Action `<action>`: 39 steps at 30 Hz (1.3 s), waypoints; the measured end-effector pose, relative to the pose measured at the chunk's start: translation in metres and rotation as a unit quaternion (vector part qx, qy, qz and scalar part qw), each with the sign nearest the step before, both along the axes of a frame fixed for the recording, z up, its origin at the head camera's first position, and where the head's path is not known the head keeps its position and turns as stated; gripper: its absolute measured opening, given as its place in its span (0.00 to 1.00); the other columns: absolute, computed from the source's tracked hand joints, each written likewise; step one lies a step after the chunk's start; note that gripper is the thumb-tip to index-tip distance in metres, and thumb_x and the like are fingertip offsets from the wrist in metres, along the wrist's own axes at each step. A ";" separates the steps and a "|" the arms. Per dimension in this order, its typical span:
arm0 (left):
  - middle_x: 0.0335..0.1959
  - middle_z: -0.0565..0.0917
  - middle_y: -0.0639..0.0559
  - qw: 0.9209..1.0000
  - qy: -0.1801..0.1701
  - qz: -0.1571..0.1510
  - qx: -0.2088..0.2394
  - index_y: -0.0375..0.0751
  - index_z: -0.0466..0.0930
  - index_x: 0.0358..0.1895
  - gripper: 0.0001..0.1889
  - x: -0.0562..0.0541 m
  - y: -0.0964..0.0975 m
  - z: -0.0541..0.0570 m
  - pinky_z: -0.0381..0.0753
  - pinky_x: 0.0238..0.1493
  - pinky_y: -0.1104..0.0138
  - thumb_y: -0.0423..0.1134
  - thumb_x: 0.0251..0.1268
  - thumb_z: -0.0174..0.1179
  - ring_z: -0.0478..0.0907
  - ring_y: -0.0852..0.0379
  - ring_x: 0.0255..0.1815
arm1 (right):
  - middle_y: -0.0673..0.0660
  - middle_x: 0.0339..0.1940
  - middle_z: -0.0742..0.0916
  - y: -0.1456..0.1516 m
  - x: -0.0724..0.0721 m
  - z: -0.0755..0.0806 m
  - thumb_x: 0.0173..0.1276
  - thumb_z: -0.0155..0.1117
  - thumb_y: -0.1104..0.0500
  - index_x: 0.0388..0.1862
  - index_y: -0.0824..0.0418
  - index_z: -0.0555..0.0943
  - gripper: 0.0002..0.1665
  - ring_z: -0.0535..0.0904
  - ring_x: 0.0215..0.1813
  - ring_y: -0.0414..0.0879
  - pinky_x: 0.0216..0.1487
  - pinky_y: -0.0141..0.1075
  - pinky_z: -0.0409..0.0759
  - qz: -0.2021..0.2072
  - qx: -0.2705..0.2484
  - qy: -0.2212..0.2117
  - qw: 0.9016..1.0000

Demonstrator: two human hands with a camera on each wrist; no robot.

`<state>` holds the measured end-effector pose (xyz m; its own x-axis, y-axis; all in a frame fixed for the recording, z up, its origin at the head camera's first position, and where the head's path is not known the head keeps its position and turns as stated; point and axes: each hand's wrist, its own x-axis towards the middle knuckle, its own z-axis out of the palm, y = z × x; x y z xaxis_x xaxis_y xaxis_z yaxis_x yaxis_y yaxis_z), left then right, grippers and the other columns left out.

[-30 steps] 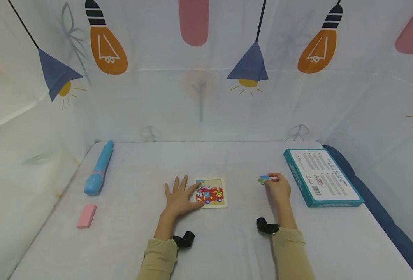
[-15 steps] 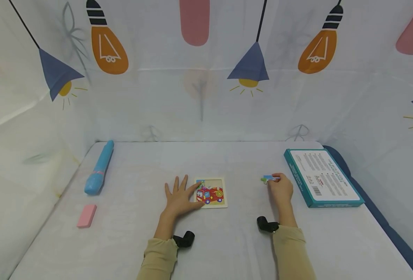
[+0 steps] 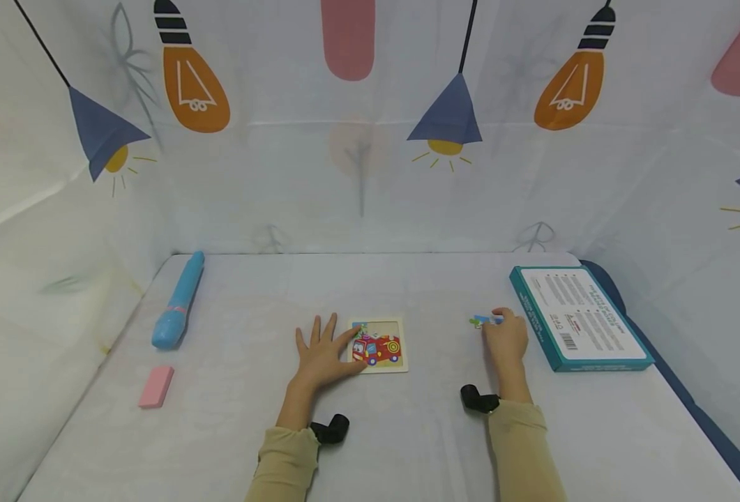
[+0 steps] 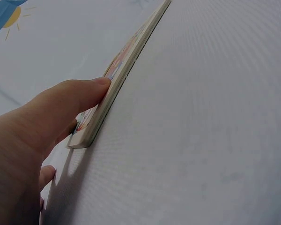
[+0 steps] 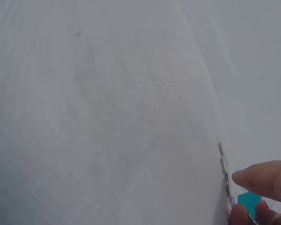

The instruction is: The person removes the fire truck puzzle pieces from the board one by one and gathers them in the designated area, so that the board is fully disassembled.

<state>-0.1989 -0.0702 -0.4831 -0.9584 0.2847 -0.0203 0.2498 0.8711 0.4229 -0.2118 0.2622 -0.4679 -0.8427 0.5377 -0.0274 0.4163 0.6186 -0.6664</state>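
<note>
A small wooden tray puzzle (image 3: 379,348) with a red fire truck lies on the table. My left hand (image 3: 321,354) rests spread at its left side, thumb and index finger on the frame. The left wrist view shows the thumb (image 4: 91,89) pressing the frame's edge. Farther right, my right hand (image 3: 506,339) has bent fingers at small blue and green puzzle pieces (image 3: 480,319), gripping the one nearest the fingers. In the right wrist view the thin edges of the pieces (image 5: 226,180) show beside the fingertips (image 5: 260,180); the fingers partly hide the gripped piece.
A teal box (image 3: 583,317) with a printed white panel lies right of my right hand. On the left are a blue microphone-shaped object (image 3: 178,303) and a pink block (image 3: 155,387). A printed white curtain (image 3: 294,181) hangs behind the table (image 3: 407,432).
My right hand has shifted slightly right, and the blue and green puzzle pieces have moved right with it. More of its index finger now bends over them. My left hand and the tray puzzle stay put.
</note>
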 end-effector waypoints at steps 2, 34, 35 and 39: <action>0.73 0.51 0.41 1.000 -0.001 0.000 -0.002 0.59 0.66 0.66 0.39 0.000 0.000 0.000 0.27 0.62 0.35 0.65 0.47 0.61 0.37 0.35 0.73 | 0.70 0.46 0.74 0.000 0.000 0.001 0.63 0.55 0.62 0.56 0.68 0.72 0.22 0.69 0.46 0.61 0.46 0.51 0.71 -0.001 -0.008 0.014 1.000; 0.73 0.52 0.42 1.000 0.003 0.003 -0.011 0.45 0.56 0.71 0.50 0.000 0.000 -0.003 0.27 0.62 0.36 0.66 0.45 0.61 0.37 0.37 0.73 | 0.63 0.40 0.82 -0.074 -0.004 0.008 0.60 0.64 0.59 0.51 0.63 0.77 0.19 0.77 0.43 0.54 0.41 0.39 0.75 0.112 -0.126 0.111 0.979; 0.73 0.52 0.42 1.000 0.003 0.002 -0.009 0.44 0.56 0.71 0.50 0.001 0.000 -0.003 0.27 0.62 0.36 0.66 0.45 0.62 0.37 0.36 0.73 | 0.63 0.41 0.82 -0.077 -0.005 0.007 0.61 0.63 0.59 0.51 0.63 0.77 0.20 0.77 0.44 0.54 0.42 0.40 0.75 0.116 -0.127 0.105 0.979; 0.73 0.52 0.42 1.000 0.004 0.001 -0.010 0.45 0.57 0.71 0.50 0.001 0.000 -0.002 0.28 0.62 0.36 0.66 0.44 0.62 0.38 0.36 0.73 | 0.62 0.41 0.81 -0.089 -0.005 0.007 0.62 0.63 0.58 0.52 0.62 0.76 0.20 0.76 0.44 0.53 0.41 0.40 0.76 0.126 -0.132 0.091 0.979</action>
